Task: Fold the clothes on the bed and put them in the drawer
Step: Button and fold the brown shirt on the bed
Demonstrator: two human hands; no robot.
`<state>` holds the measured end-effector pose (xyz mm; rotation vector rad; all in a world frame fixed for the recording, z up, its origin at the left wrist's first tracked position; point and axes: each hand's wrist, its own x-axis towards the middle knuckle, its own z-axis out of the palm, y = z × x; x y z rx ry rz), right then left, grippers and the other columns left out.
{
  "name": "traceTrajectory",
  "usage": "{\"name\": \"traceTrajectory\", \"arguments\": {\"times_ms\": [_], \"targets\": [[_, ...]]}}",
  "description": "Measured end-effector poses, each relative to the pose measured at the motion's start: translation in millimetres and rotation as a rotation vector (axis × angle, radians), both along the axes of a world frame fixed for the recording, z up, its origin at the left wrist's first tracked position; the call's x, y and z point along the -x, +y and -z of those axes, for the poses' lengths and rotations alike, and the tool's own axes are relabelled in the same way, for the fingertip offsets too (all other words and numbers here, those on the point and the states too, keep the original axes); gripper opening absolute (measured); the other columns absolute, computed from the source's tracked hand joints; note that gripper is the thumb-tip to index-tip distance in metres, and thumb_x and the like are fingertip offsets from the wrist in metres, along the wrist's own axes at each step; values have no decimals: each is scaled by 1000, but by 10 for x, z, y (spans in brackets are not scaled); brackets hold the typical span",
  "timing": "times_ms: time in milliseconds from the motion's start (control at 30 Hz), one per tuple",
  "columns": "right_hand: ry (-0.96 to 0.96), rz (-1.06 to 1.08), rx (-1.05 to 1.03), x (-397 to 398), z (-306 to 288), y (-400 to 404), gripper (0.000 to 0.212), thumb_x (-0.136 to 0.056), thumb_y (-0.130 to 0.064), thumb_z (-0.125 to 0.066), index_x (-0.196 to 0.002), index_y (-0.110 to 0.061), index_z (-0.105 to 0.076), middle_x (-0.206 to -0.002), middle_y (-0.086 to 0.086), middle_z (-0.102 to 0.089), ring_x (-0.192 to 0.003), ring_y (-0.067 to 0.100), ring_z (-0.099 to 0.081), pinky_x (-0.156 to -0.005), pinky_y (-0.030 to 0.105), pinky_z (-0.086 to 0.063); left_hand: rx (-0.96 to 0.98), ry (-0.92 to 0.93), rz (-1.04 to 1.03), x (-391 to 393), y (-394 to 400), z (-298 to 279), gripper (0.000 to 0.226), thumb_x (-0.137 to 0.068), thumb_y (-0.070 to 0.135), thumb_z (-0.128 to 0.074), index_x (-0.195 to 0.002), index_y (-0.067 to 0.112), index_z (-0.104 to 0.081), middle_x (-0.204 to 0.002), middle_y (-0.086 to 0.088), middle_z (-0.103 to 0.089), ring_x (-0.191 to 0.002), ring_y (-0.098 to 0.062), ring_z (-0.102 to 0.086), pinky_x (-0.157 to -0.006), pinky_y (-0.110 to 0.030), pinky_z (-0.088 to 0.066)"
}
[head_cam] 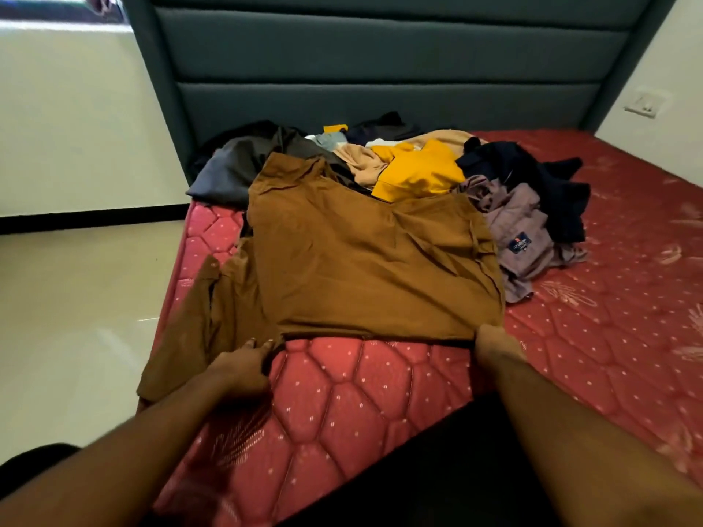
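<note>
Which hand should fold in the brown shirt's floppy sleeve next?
Probably the left hand. It grips the brown cotton shirt right beside the sleeve hanging over the mattress edge; the right hand holds the far corner.

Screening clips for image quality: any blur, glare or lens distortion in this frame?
Head view: wide-angle bending bows the headboard and walls; bright glare on the floor; both forearms and the left hand look soft; the brown shirt and the clothes pile are sharp enough; the window top left is blown out.
</note>
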<state>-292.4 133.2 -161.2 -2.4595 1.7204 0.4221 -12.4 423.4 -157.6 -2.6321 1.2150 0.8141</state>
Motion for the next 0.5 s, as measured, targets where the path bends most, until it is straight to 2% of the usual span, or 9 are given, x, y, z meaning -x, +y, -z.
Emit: {"name": "traceTrajectory", "arguments": {"times_ms": [33, 67, 100, 133, 200, 267, 333, 400, 500], "targets": [[35, 13, 9, 21, -39, 55, 40, -80, -15, -69, -118, -12, -57, -123, 10, -60, -114, 28, -61, -90, 34, -50, 96, 7, 11, -30, 56, -21, 50, -87, 36, -58, -136, 26, -51, -138, -12, -53, -122, -27, -57, -89, -29, -48], [72, 24, 19, 31, -68, 75, 50, -73, -20, -75, -119, -16, -57, -124, 6, -60, -116, 25, -60, -93, 35, -50, 198, -33, 14, -60, 115, -54, 30, -87, 31, -58, -116, 23, -64, -119, -9, -64, -110, -26, -63, -79, -28, -48], [126, 23, 27, 33, -111, 110, 61, -67, -27, -80, -122, -20, -56, -127, 3, -59, -119, 23, -58, -98, 38, -46, 281, -106, 17, -122, 188, -70, 23, -89, 29, -57, -109, 21, -66, -111, -6, -68, -105, -25, -65, -77, -29, -48], [200, 11, 45, 17, -150, 149, 73, -61, -36, -83, -127, -24, -53, -132, 1, -56, -125, 24, -53, -105, 44, -39, 325, -173, 2, -190, 286, -80, 28, -91, 30, -54, -116, 23, -65, -115, -3, -67, -108, -24, -64, -83, -32, -48], [367, -77, 93, -58, -171, 216, 96, -63, -57, -75, -145, -29, -35, -151, 7, -37, -141, 32, -31, -113, 58, -15, 174, -270, 11, -279, 474, -72, 39, -93, 41, -46, -131, 32, -51, -137, 4, -53, -119, -23, -56, -99, -39, -44], [439, -218, 83, -200, -161, 280, 84, -85, -57, -52, -153, -31, -10, -162, 8, -8, -147, 38, -6, -114, 61, -2, -15, -244, -67, -247, 589, -25, 62, -93, 56, -38, -149, 32, -26, -158, -1, -26, -129, -28, -48, -106, -44, -39], [269, -320, 7, -471, -96, 418, 63, -97, -39, -37, -153, -31, -11, -163, 4, -3, -148, 35, -5, -117, 57, -4, -108, -161, -199, -121, 670, 28, 86, -89, 68, -37, -156, 25, -3, -162, -10, -14, -135, -33, -42, -110, -44, -35], [75, -469, -83, -798, -12, 657, 60, -98, -33, -36, -153, -30, -14, -162, 3, -10, -147, 28, -16, -118, 48, -15, -142, -95, -256, 129, 656, -31, 100, -81, 76, -46, -156, 20, -9, -157, -14, -28, -137, -34, -40, -112, -46, -34], [-63, -678, -148, -1185, 112, 1092, 58, -98, -34, -36, -153, -32, -18, -160, 7, -21, -142, 27, -31, -115, 41, -28, -93, -42, -32, 570, 518, -233, 89, -86, 62, -58, -153, 14, -24, -158, -14, -26, -141, -31, -32, -117, -37, -26]]}}
